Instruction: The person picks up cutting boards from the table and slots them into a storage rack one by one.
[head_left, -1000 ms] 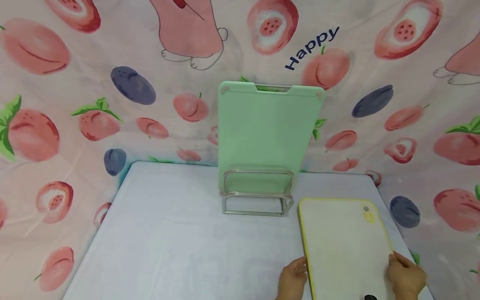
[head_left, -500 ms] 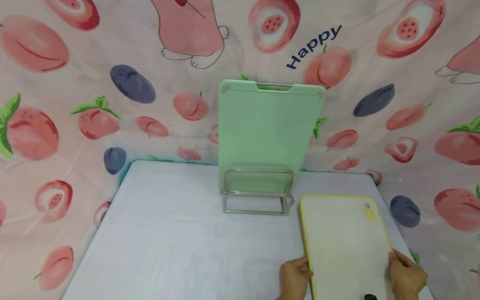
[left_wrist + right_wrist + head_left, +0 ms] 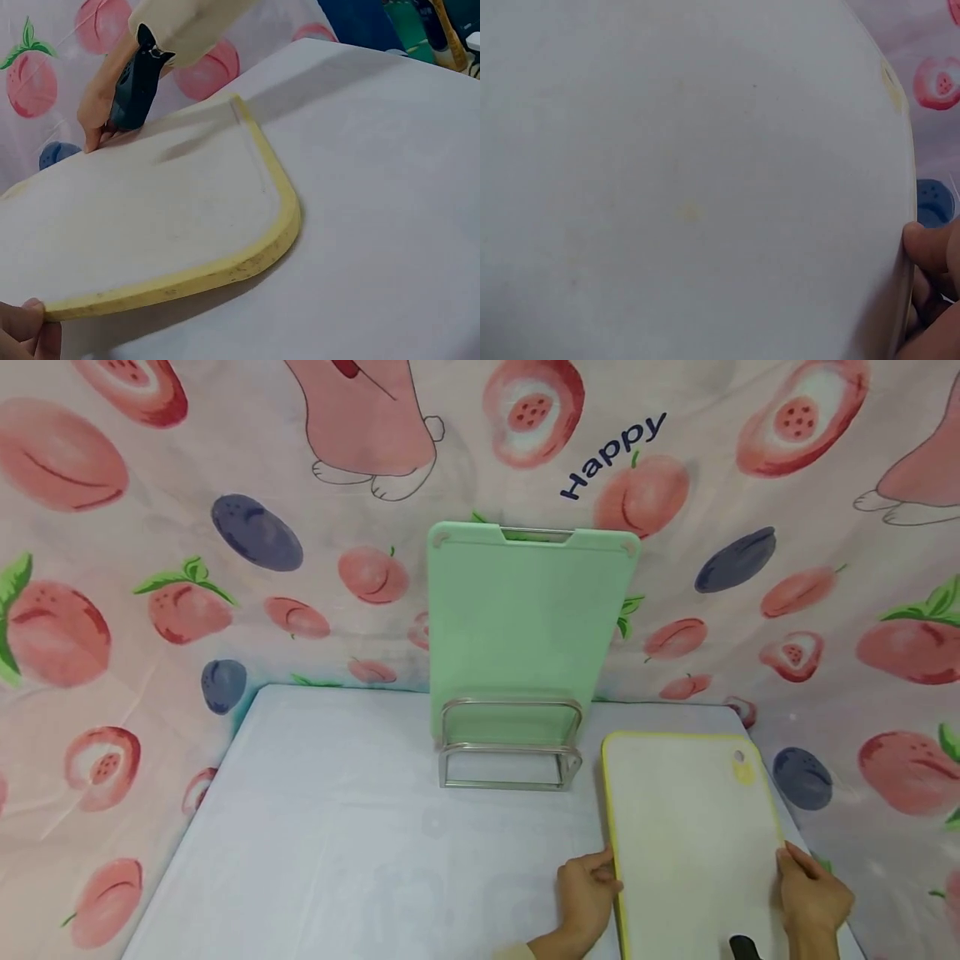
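Observation:
A white chopping board (image 3: 697,843) with a yellow rim is held between both hands at the right of the table. My left hand (image 3: 587,893) pinches its left edge, thumb at the rim and fingers below, as the left wrist view shows. On the opposite edge, my right hand (image 3: 813,893) grips the rim with the thumb on top (image 3: 922,244). The board's yellow edge (image 3: 277,247) casts a shadow on the table below it. A green chopping board (image 3: 525,618) stands upright in a metal rack (image 3: 510,749) at the back middle.
The white-covered table (image 3: 337,827) runs left of the board. Behind it hangs a fruit-printed cloth (image 3: 315,410), which also covers both sides. A dark wrist-worn device (image 3: 139,86) sits at the right wrist, over the board.
The white chopping board has moved slightly away from me, toward the back of the table, with both hands keeping hold of its edges. The green board and rack stay put.

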A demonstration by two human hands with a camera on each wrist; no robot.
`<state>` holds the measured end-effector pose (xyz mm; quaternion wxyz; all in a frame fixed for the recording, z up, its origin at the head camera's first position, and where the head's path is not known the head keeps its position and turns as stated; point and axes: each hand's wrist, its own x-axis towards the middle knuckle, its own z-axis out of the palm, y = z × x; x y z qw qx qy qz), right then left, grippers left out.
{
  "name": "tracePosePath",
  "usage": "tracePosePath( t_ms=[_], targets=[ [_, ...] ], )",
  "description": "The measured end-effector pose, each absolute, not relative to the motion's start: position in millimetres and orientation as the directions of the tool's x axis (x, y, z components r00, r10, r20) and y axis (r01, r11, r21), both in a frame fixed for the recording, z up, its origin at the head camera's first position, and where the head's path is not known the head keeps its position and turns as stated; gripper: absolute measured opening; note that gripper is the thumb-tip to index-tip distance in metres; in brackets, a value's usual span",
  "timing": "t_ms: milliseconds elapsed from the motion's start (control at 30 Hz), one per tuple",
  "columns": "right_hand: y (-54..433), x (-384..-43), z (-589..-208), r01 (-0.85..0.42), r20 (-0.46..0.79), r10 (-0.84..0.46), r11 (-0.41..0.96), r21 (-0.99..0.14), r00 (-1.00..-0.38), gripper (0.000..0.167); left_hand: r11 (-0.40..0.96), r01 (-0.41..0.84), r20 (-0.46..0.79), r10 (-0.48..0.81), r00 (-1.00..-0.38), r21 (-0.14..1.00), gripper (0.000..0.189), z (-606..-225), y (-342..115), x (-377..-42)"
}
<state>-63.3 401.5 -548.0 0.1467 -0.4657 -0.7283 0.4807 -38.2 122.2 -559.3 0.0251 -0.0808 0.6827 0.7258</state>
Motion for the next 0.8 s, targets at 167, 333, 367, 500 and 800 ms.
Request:
tracePosePath(
  t_ms=[167,333,367,500,800],
  targets=[
    [399.5,-65.9,-542.0,0.466,-0.222,0.820,0.061,-0.883,-0.527,0.025,-0.100,-0.075,-0.086,-0.110,-0.990,0.992,0.043,-556.6,122.7,-41.4],
    [399.1,-68.0,-535.4,0.388,-0.231,0.808,-0.003,-0.922,-0.542,0.022,-0.113,-0.045,-0.060,-0.139,-0.988,0.993,0.045,-551.4,122.1,-46.8],
    [399.5,-68.3,-534.4,0.377,-0.235,0.804,-0.015,-0.926,-0.546,0.021,-0.108,-0.040,-0.055,-0.142,-0.988,0.993,0.045,-550.4,121.9,-48.3],
    [399.8,-71.0,-531.7,0.340,-0.242,0.805,-0.054,-0.939,-0.542,0.028,-0.106,-0.026,-0.040,-0.129,-0.991,0.994,0.045,-547.1,120.5,-54.7],
    [398.6,-77.2,-528.0,0.245,-0.240,0.802,-0.120,-0.962,-0.547,0.025,-0.109,0.001,-0.015,-0.139,-0.990,0.994,0.045,-544.1,118.2,-62.1]
  ],
)
